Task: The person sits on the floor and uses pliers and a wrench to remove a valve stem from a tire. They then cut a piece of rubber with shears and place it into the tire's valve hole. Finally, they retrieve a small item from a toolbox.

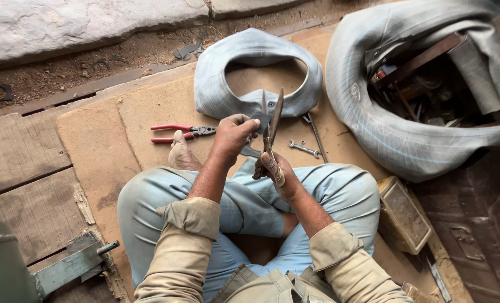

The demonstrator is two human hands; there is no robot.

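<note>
The scissors point(272, 132) were dull, worn metal. The inner tube point(216, 90) was matt grey rubber, dusty and creased. The pliers point(185, 132) had glossy red plastic grips; the spanner point(304, 148) shone as bare steel. The floor planks point(19, 163) were rough, weathered wood.

A person sits cross-legged on a brown mat point(149, 106) at the frame's centre, in light blue trousers and tan sleeves. The right hand point(277, 173) grips the handles of large scissors point(272, 132), blades pointing up and parted. The left hand point(234, 133) pinches a small grey rubber piece point(251, 150) against the blades. Just above lies a grey inner tube point(255, 73), folded into a loop. Red-handled pliers point(182, 132) rest left of the hands, beside a bare foot point(181, 154). A small wrench point(304, 148) lies right of the scissors. A larger tube point(396, 140) fills the upper right.
</note>
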